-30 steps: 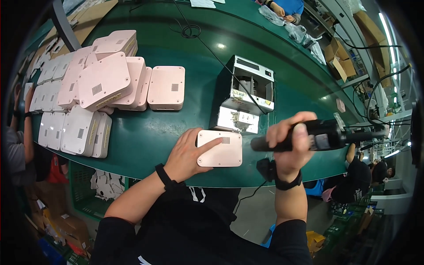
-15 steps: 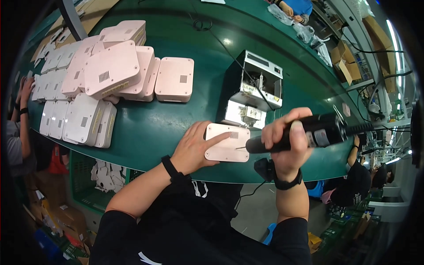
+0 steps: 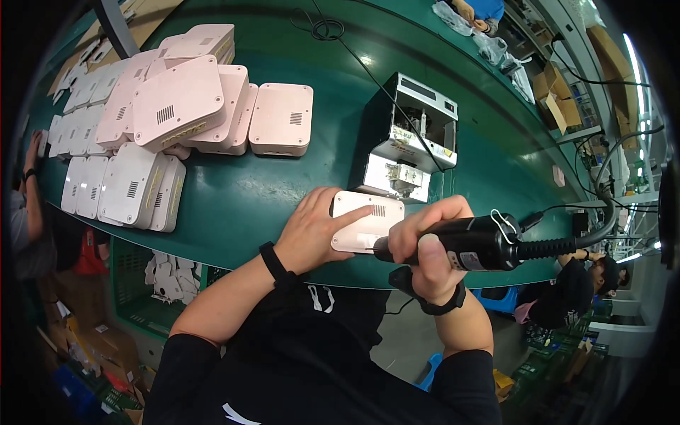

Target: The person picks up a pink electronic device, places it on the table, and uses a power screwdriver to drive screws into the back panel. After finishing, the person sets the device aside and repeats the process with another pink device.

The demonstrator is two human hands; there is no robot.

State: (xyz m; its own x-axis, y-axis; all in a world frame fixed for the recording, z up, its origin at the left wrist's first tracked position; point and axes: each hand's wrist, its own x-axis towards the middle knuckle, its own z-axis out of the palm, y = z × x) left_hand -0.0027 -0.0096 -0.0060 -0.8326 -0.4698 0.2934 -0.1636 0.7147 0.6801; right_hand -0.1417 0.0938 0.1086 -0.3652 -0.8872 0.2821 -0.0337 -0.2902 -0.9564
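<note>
A small pale plastic casing (image 3: 358,225) with a vent grille and corner screw holes lies flat near the front edge of the green bench. My left hand (image 3: 312,230) grips its left side, with one finger stretched across the top. In my right hand (image 3: 432,244) is a black electric screwdriver (image 3: 471,243), fingers wrapped round its body. Its tip meets the casing near the middle of the front edge; the bit is mostly hidden. Just behind the casing stands a black and silver screw feeder (image 3: 414,145) with an open front.
Stacked pinkish and white casings (image 3: 180,103) fill the bench's left side. One pinkish casing (image 3: 281,120) sits at their right end. A thin cable (image 3: 368,71) crosses above the screw feeder. A green crate (image 3: 134,283) holds white parts below. Other people work at left, right and far side.
My right hand has brought the screwdriver left and slightly lower, its tip now at the casing's front edge. The screwdriver's rear has swung down. My left hand keeps its grip.
</note>
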